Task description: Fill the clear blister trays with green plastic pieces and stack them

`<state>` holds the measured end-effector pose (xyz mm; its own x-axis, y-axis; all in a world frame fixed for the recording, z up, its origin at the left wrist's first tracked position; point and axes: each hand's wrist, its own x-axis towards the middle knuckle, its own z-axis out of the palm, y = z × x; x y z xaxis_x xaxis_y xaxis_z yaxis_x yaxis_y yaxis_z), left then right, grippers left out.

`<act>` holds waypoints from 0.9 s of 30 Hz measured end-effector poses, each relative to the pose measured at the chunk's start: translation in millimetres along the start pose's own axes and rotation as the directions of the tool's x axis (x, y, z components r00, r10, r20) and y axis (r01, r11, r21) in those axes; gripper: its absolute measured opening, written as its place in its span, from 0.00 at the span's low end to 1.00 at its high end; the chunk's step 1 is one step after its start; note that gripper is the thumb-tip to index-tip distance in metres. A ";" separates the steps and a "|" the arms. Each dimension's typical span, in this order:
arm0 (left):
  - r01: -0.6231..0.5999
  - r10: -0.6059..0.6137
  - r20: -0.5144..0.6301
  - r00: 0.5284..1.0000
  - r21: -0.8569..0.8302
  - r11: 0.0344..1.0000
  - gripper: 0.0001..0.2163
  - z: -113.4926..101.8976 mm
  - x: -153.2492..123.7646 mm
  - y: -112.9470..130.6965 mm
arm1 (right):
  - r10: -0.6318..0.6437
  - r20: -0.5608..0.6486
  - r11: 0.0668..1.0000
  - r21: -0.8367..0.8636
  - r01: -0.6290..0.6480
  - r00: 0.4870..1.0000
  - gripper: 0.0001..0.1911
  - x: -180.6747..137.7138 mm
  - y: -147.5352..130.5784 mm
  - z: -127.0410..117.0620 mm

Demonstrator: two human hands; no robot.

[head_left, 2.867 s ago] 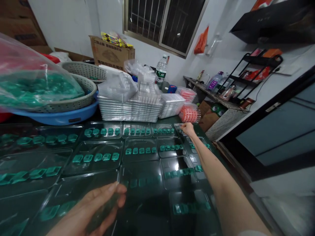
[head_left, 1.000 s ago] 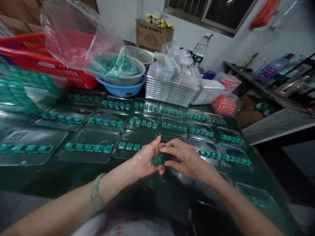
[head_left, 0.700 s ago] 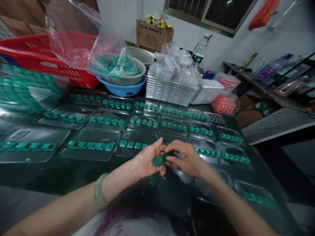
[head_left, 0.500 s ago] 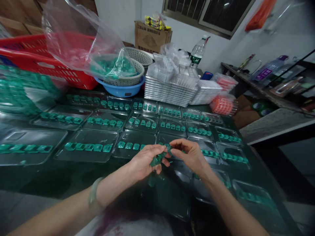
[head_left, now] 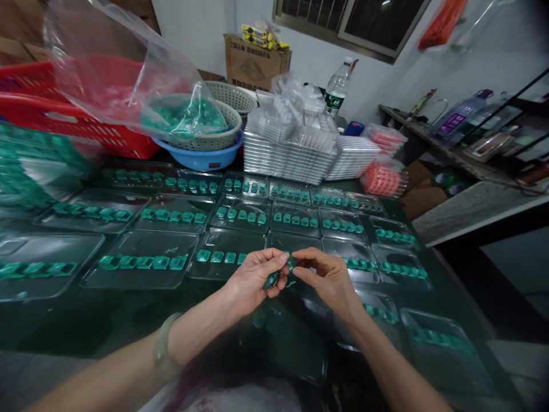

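My left hand (head_left: 259, 274) is closed around green translucent plastic pieces (head_left: 271, 280), and its thumb and forefinger pinch one small green piece (head_left: 291, 263). The fingertips of my right hand (head_left: 328, 277) grip the other side of that same piece. Both hands are raised over the dark green table (head_left: 128, 309). Around them lie clear plastic trays (head_left: 141, 279) in rows, each with a line of small green faceted pieces; one row of pieces (head_left: 143, 262) sits left of my hands. My fingers partly cover the tray behind them.
At the back stand a red basket (head_left: 115, 137), a blue basin (head_left: 206, 160) under a colander of green pieces, and stacked clear trays (head_left: 283, 157). A water bottle (head_left: 338, 86) and cardboard box (head_left: 257, 63) are behind. A shelf (head_left: 454, 149) borders the right side.
The view has shifted slightly to the right. Both hands stay together at the small piece, and the left fingers have curled in more around the green pieces.
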<state>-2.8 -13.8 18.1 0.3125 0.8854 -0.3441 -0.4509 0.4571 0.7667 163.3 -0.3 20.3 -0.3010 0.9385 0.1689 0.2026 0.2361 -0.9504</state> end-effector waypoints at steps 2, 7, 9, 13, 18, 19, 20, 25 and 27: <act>-0.003 0.003 0.013 1.000 -0.017 1.000 0.09 3.0 -1.2 0.6 | 0.052 -0.056 0.997 0.064 -0.048 0.997 0.11 -1.4 1.1 0.0; -0.011 0.012 0.087 0.996 -0.017 1.000 0.08 8.0 -2.1 -1.2 | 0.130 -0.094 0.982 0.149 -0.115 0.987 0.08 -3.3 1.6 -0.2; -0.008 0.011 0.115 0.993 -0.026 1.000 0.08 7.1 -0.5 -3.7 | 0.140 -0.094 0.975 0.189 -0.121 0.986 0.07 -3.8 3.0 -0.9; 0.108 -0.090 0.177 0.980 -0.094 0.990 0.07 1.3 6.2 -8.7 | 0.148 -0.050 0.952 0.278 -0.128 0.988 0.06 -7.4 0.6 0.0; 0.312 -0.299 0.208 0.931 -0.033 0.950 0.07 2.4 14.4 -10.6 | 0.122 -0.025 0.983 0.143 -0.118 0.992 0.06 -11.7 -6.3 -4.2; 0.322 -0.318 0.183 0.930 0.008 0.947 0.08 4.5 14.9 -9.9 | 0.103 -0.040 0.992 0.082 -0.100 0.994 0.06 -8.4 -3.8 -11.5; 0.327 -0.330 0.155 0.931 0.045 0.944 0.09 6.9 14.8 -8.6 | 0.079 -0.068 0.997 0.004 -0.079 0.995 0.07 -2.6 0.4 -22.9; 0.356 -0.356 0.031 0.934 0.009 0.934 0.10 10.4 8.7 5.8 | -0.031 -0.465 0.848 -0.481 -0.223 0.885 0.15 57.9 34.7 -137.1; 0.339 -0.340 -0.008 0.940 -0.053 0.939 0.11 5.9 6.0 13.0 | -0.046 -0.541 0.802 -0.521 -0.292 0.839 0.17 86.3 48.2 -186.8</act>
<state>-1.9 -3.1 29.2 0.4402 0.6778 -0.5888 -0.3621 0.7342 0.5744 321.2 139.1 37.9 0.2424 0.9133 0.3274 0.7359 0.0468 -0.6755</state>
